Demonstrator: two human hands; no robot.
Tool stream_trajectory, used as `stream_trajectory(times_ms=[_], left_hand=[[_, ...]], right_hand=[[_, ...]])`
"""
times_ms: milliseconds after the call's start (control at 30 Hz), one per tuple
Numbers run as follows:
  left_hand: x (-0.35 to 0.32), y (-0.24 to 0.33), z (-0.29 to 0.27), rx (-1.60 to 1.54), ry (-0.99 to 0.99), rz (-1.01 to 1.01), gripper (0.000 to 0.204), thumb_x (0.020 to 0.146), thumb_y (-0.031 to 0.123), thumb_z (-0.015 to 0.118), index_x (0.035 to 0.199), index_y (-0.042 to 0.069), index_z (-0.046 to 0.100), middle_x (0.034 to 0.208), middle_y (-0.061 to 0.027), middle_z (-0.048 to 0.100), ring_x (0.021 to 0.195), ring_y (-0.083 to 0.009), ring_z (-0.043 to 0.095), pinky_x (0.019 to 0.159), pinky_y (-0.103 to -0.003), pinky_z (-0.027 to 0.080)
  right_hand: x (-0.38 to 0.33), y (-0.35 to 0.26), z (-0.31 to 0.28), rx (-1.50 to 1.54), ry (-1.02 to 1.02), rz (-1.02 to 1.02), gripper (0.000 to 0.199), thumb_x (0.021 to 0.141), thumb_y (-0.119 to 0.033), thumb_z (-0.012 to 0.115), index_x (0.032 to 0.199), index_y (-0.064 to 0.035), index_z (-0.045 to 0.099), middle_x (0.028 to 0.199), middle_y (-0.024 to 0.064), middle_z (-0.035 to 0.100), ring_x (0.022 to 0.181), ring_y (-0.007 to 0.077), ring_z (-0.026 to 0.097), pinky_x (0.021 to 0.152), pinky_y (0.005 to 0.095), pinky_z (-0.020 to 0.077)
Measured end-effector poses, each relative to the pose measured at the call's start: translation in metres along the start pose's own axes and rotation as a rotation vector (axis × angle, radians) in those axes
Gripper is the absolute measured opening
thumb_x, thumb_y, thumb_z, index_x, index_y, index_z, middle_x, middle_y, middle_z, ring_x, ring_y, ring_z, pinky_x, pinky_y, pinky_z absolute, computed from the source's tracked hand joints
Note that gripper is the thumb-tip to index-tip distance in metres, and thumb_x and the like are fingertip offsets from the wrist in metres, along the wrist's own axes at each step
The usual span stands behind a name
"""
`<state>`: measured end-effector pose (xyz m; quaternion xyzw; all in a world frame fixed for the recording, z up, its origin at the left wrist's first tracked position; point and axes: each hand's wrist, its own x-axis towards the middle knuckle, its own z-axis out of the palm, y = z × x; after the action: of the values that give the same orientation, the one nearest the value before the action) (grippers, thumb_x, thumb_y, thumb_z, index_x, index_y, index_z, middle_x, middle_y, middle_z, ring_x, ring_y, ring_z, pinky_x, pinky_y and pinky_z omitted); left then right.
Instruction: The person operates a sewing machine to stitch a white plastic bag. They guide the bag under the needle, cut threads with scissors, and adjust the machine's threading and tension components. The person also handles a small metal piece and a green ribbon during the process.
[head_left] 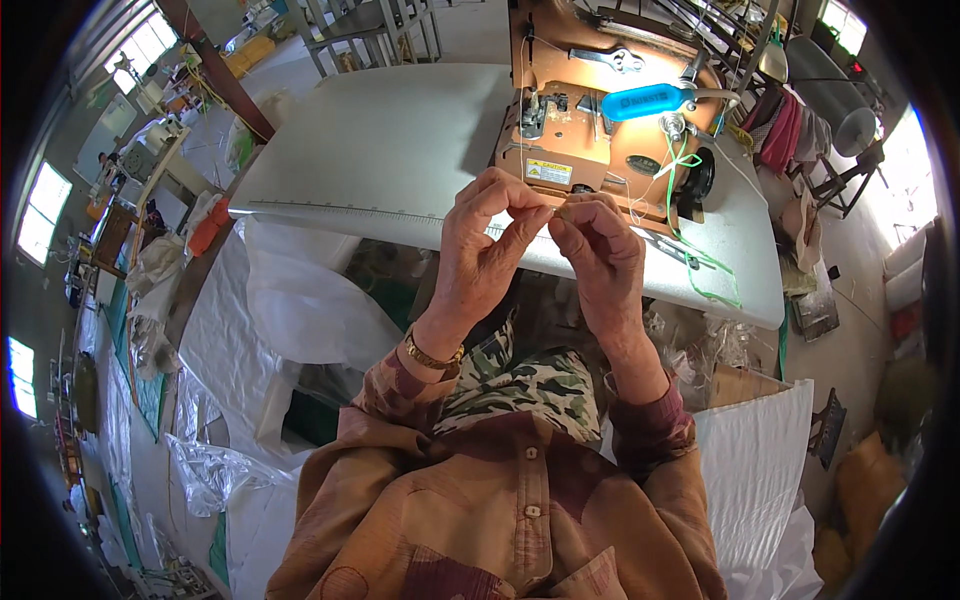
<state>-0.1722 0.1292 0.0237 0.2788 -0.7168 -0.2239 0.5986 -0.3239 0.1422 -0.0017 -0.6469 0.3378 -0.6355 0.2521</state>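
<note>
Basically both hands raised together at centre frame, over the near edge of the white table (380, 150). Left hand (480, 260) pinches thumb to forefinger, tips closed on something tiny, cannot tell what, maybe thread. Right hand (600, 255) at 3 o'clock of it, fingers curled shut, fingertips touching the left's. Sewing machine (590, 120) at 12 o'clock, just beyond the hands, blue lamp (645, 100) on top. Green cord (700, 250) trails off at 2 o'clock.
</note>
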Motion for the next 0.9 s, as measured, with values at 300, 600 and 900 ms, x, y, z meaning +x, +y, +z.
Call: stream_trajectory(times_ms=[300,600,900], left_hand=[[-0.004,-0.007,-0.001,-0.112,0.007,-0.083,0.015,0.095,0.012,0.067,0.09,0.001,0.059,0.088,-0.0006,0.056,0.085,-0.0105,0.049,0.08,-0.024,0.04],[-0.004,-0.019,-0.001,-0.115,-0.005,-0.154,0.016,0.096,0.013,0.067,0.09,0.001,0.058,0.089,0.0001,0.055,0.088,-0.0095,0.049,0.084,-0.024,0.04],[-0.007,-0.017,-0.002,-0.256,0.122,-0.237,0.018,0.098,0.018,0.065,0.092,0.001,0.06,0.087,0.0003,0.056,0.085,-0.0091,0.051,0.08,-0.024,0.041]], right_hand=[[-0.004,-0.014,-0.006,0.512,-0.073,0.405,0.012,0.097,-0.016,0.066,0.092,-0.0043,0.066,0.072,0.0012,0.062,0.059,0.0072,0.054,0.054,0.0229,0.0426],[-0.004,-0.006,-0.008,-0.13,0.013,0.038,0.005,0.089,-0.004,0.069,0.092,-0.0021,0.066,0.076,0.0041,0.061,0.059,0.0078,0.049,0.056,0.024,0.0402],[-0.016,0.011,0.0,0.298,0.126,0.196,0.005,0.096,-0.007,0.065,0.094,-0.0021,0.063,0.084,-0.0034,0.06,0.073,0.0038,0.048,0.065,0.0221,0.0406]])
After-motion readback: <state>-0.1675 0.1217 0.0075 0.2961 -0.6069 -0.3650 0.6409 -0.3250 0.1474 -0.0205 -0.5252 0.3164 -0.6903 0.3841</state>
